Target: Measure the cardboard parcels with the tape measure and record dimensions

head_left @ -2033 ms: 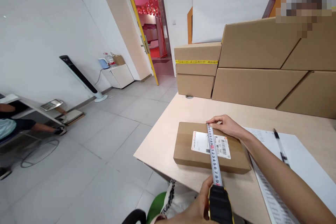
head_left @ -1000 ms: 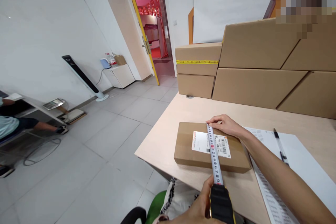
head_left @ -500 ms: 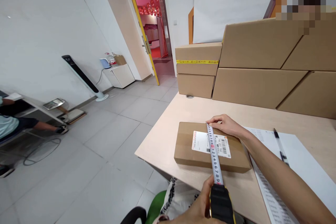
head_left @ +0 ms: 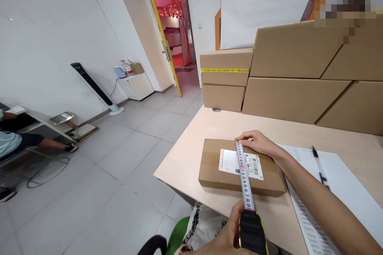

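Observation:
A flat brown cardboard box with a white shipping label lies on the table. Across its top runs the pulled-out blade of a tape measure, over part of the label. My left hand is closed round the black case, just off the box's near edge. At the far edge of the box, my right hand is closed with its fingertips at the blade's end. The right forearm passes above the box's right side.
Large cardboard boxes stand stacked along the table's back. Printed sheets with a pen lie at right. A blurred-out person is behind the boxes; another person's leg shows at far left. A door stands ajar.

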The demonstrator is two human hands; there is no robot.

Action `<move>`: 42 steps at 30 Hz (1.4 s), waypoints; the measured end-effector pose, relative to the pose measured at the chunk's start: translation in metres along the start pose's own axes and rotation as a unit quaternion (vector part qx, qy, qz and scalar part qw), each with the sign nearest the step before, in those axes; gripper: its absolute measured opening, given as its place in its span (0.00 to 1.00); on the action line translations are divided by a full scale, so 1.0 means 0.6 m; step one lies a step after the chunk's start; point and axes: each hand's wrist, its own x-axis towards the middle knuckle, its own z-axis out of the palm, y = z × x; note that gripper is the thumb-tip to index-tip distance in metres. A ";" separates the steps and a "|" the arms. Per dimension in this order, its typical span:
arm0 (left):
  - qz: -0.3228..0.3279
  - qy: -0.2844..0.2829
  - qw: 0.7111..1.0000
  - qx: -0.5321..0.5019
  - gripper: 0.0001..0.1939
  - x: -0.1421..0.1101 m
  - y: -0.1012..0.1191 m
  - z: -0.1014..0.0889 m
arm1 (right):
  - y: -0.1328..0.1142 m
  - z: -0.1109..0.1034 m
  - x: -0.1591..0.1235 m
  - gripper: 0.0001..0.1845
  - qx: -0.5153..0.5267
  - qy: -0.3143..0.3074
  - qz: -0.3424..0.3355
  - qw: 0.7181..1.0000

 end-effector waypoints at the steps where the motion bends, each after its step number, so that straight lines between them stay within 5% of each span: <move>1: 0.001 0.001 1.000 0.000 0.59 0.000 -0.001 0.000 | 0.000 0.000 0.000 0.17 -0.001 0.000 -0.001 1.000; 42: 0.003 -0.009 1.000 -0.011 0.59 -0.002 -0.011 -0.006 | 0.003 0.001 0.001 0.16 0.000 0.004 -0.004 1.000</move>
